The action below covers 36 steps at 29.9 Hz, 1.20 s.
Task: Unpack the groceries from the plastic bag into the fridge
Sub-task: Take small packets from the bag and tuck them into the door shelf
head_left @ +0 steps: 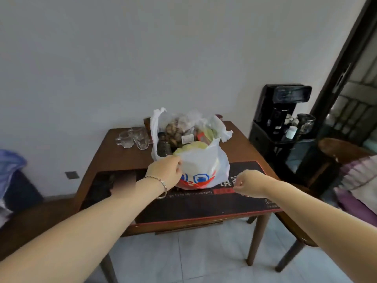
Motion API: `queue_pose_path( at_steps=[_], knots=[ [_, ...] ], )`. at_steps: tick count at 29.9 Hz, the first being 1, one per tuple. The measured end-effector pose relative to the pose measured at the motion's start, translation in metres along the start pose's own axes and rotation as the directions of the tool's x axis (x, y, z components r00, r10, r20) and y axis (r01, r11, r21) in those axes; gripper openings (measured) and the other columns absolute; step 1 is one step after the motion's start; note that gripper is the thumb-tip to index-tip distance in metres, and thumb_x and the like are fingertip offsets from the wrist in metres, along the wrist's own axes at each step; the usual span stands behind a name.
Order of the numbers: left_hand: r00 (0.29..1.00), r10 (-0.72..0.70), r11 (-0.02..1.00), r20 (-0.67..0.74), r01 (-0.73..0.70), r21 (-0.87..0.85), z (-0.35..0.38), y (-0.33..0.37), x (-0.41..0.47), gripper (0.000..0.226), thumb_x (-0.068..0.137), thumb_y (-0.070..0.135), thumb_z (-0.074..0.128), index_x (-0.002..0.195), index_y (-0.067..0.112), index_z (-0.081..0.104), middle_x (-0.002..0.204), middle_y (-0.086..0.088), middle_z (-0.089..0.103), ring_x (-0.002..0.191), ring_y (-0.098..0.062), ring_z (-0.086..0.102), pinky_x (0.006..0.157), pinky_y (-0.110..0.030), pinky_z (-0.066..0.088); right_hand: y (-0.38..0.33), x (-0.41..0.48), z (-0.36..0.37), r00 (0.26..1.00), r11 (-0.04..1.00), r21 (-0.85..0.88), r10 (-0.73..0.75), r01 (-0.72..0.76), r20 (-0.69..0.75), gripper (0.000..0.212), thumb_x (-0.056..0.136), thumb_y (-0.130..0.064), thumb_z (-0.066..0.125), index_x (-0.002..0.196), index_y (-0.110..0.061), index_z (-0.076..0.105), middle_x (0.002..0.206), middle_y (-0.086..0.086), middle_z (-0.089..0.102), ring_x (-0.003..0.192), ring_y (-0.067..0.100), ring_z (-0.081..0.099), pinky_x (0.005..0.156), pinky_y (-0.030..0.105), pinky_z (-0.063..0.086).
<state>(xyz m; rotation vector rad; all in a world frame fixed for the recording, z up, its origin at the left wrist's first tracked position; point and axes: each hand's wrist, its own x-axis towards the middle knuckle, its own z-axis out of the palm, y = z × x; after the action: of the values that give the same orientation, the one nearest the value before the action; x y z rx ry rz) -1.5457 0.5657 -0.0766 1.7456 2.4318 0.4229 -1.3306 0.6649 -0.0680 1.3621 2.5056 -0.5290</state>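
Plastic bag [204,166], opaque lower half.

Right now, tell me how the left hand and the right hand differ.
The left hand grips the plastic bag at its front rim; the right hand is curled beside the bag, holding nothing. The left hand's wrist wears a bracelet; the right hand's wrist is bare. Both reach out over the table.

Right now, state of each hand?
Left hand: grips the plastic bag's near rim.
Right hand: curled shut, holding nothing, short of the bag.
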Motion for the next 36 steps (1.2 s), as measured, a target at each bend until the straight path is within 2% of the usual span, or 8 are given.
queue_pose_path(
  at_steps=[9, 14, 19, 22, 26, 31, 34, 36],
  knots=[
    [0.973, -0.198, 0.980, -0.116, 0.197, -0.022, 0.015, -0.028, 0.130, 0.026, 0.094, 0.023, 0.043, 0.116, 0.016, 0.055, 0.115, -0.003, 0.055, 0.097, -0.021, 0.058, 0.078, -0.032, 0.047, -0.007, 0.157, -0.075, 0.939, 0.958, 0.105, -0.236, 0.269, -0.251, 0.028, 0.094, -0.026, 0.047, 0.112, -0.013, 0.064, 0.110, 0.005, 0.067, 0.098, 0.021, 0.064, 0.090, 0.035, 0.052],
    [0.912, -0.409, 0.912, -0.023, 0.409, -0.008, 0.020, -0.046, 0.189, 0.034, 0.091, 0.026, 0.046, 0.119, 0.008, 0.046, 0.118, -0.014, 0.052, 0.097, -0.030, 0.057, 0.072, -0.035, 0.046, -0.018, 0.246, -0.092, 0.882, 0.892, -0.169, -0.445, 0.420, -0.158, 0.043, 0.089, -0.002, 0.048, 0.127, -0.021, 0.056, 0.130, 0.001, 0.054, 0.118, 0.020, 0.051, 0.099, 0.033, 0.044],
    [0.858, -0.511, 0.859, 0.043, 0.510, 0.042, 0.034, -0.073, 0.218, 0.061, 0.088, 0.035, 0.054, 0.137, 0.006, 0.030, 0.127, -0.018, 0.049, 0.108, -0.032, 0.055, 0.087, -0.037, 0.048, -0.024, 0.299, -0.072, 0.827, 0.754, -0.390, -0.560, 0.528, 0.037, 0.059, 0.088, -0.013, 0.057, 0.142, -0.023, 0.036, 0.149, -0.002, 0.035, 0.137, 0.019, 0.030, 0.112, 0.037, 0.029],
    [0.869, -0.484, 0.874, 0.104, 0.485, 0.007, 0.043, -0.084, 0.226, 0.072, 0.089, 0.038, 0.054, 0.144, 0.007, 0.019, 0.128, -0.018, 0.048, 0.107, -0.030, 0.056, 0.085, -0.034, 0.048, -0.025, 0.310, -0.066, 0.830, 0.728, -0.462, -0.557, 0.507, 0.035, 0.051, 0.087, -0.023, 0.059, 0.136, -0.021, 0.044, 0.141, -0.001, 0.041, 0.132, 0.018, 0.034, 0.108, 0.032, 0.029],
    [0.887, -0.456, 0.890, 0.068, 0.456, 0.015, 0.051, -0.098, 0.228, 0.055, 0.085, 0.050, 0.055, 0.119, 0.008, 0.044, 0.110, -0.011, 0.058, 0.106, -0.029, 0.053, 0.090, -0.037, 0.047, -0.023, 0.315, -0.069, 0.851, 0.766, -0.419, -0.525, 0.487, 0.028, 0.032, 0.087, -0.024, 0.061, 0.118, -0.020, 0.061, 0.129, -0.002, 0.049, 0.118, 0.019, 0.048, 0.098, 0.029, 0.038],
    [0.975, -0.222, 0.961, 0.009, 0.221, -0.165, 0.046, -0.100, 0.221, 0.030, 0.088, 0.046, 0.053, 0.082, 0.019, 0.042, 0.077, 0.005, 0.049, 0.076, -0.015, 0.053, 0.067, -0.025, 0.048, -0.011, 0.310, -0.063, 0.923, 0.800, -0.486, -0.384, 0.351, 0.033, 0.026, 0.092, -0.020, 0.053, 0.116, -0.022, 0.061, 0.118, -0.003, 0.055, 0.107, 0.018, 0.053, 0.086, 0.028, 0.046],
    [0.993, 0.087, 0.980, -0.077, -0.099, -0.175, 0.032, -0.090, 0.211, 0.028, 0.086, 0.042, 0.055, 0.081, 0.025, 0.034, 0.071, 0.014, 0.033, 0.064, -0.006, 0.041, 0.051, -0.012, 0.031, -0.005, 0.300, -0.069, 0.926, 0.820, -0.507, -0.363, 0.267, -0.100, 0.025, 0.096, -0.029, 0.046, 0.117, -0.023, 0.057, 0.111, -0.006, 0.060, 0.107, 0.015, 0.049, 0.085, 0.025, 0.041],
    [0.939, 0.289, 0.929, -0.185, -0.321, -0.182, 0.018, -0.079, 0.213, 0.024, 0.077, 0.041, 0.059, 0.078, 0.027, 0.040, 0.068, 0.016, 0.033, 0.057, -0.002, 0.037, 0.045, -0.006, 0.026, -0.004, 0.284, -0.080, 0.915, 0.873, -0.438, -0.336, 0.215, -0.222, 0.027, 0.095, -0.038, 0.047, 0.116, -0.025, 0.058, 0.110, -0.008, 0.061, 0.108, 0.014, 0.048, 0.090, 0.026, 0.041]
  ],
)
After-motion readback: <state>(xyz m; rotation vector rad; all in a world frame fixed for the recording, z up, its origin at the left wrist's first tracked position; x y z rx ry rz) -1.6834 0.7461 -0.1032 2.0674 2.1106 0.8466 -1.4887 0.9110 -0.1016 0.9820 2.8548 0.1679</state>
